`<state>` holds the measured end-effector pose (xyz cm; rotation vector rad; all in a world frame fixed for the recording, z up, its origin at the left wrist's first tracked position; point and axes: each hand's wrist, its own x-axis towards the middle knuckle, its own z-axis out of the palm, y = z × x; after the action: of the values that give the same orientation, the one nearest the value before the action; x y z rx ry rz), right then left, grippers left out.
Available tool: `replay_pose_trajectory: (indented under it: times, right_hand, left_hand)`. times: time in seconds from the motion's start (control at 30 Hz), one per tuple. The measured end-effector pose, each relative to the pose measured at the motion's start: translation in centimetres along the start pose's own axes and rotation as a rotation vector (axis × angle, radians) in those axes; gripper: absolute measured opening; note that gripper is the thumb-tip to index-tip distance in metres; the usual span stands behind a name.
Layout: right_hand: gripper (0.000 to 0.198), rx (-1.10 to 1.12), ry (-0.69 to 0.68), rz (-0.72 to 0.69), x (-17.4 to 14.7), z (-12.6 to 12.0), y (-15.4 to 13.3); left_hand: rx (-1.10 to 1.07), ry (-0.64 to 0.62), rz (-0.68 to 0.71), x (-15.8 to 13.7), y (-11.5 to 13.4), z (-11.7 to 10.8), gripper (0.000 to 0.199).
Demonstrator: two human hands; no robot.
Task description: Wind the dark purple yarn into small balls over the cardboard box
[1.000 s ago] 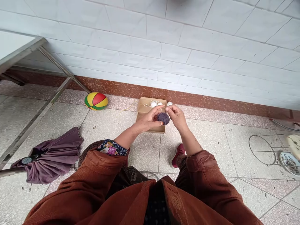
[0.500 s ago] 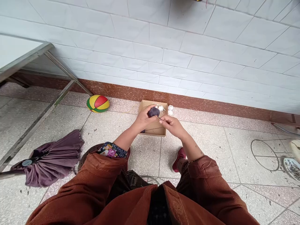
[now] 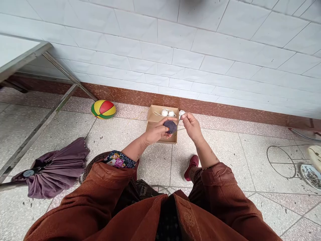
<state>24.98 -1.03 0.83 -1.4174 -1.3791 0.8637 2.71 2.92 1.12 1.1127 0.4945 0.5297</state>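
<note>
A dark purple ball of yarn (image 3: 170,127) sits in my left hand (image 3: 156,132), its fingers and thumb wrapped round it. To the right and slightly higher, my right hand (image 3: 192,126) is closed in a pinch on a dark strand of yarn (image 3: 179,120) that runs to the ball. Both hands are above an open cardboard box (image 3: 173,139) on the floor. Inside the box, along its far side, lie two white balls of yarn (image 3: 167,112) with loose white ends. Another white ball of yarn (image 3: 181,114) stands just outside the box, partly hidden by my right hand.
Against the wall rests a yellow, red and green ball (image 3: 103,109). A metal-framed table (image 3: 40,47) is at the left, with a folded purple umbrella (image 3: 57,170) by its leg. At the far right are a wire ring (image 3: 281,162) and a plate (image 3: 311,175). Tiled wall closes off the far side.
My right hand has moved up and right, away from the ball, drawing the strand. My left hand has turned and come slightly nearer with the yarn ball, uncovering the white balls.
</note>
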Motion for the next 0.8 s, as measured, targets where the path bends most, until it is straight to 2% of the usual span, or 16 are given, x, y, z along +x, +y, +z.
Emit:
replay_pose_trajectory:
  times: [0.1,0.2,0.3,0.4,0.5,0.6,0.7,0.8]
  right_hand:
    - [0.034,-0.179,0.072,-0.001,-0.1,-0.2,0.9]
    - [0.022,-0.276,-0.062,0.027,-0.6,0.0,1.6]
    - [0.021,-0.282,-0.267,-0.054,-1.5,0.4,1.4]
    - [0.023,-0.232,-0.410,-0.175,-2.4,0.7,0.4]
    - [0.027,-0.181,-0.421,-0.245,-2.9,0.7,-0.7]
    - [0.031,-0.153,-0.334,-0.293,-2.8,0.5,-1.4]
    - [0.032,-0.166,-0.183,-0.287,-2.2,0.2,-1.4]
    - [0.033,-0.176,-0.048,-0.257,-1.5,-0.2,-0.9]
  left_hand:
    - [-0.210,0.118,0.089,0.4,0.4,-0.5,0.046]
    - [-0.335,0.257,0.124,0.8,0.8,-1.2,0.037]
    - [-0.409,0.374,0.117,1.3,1.1,-2.1,0.029]
    - [-0.406,0.458,0.067,1.7,1.0,-2.7,0.022]
    - [-0.225,0.513,0.020,1.9,0.5,-2.6,0.021]
    - [0.161,0.480,0.009,1.6,-0.3,-1.8,0.031]
    - [0.514,0.350,0.046,1.1,-0.8,-1.0,0.047]
    - [0.552,0.172,0.094,0.7,-1.3,-0.2,0.061]
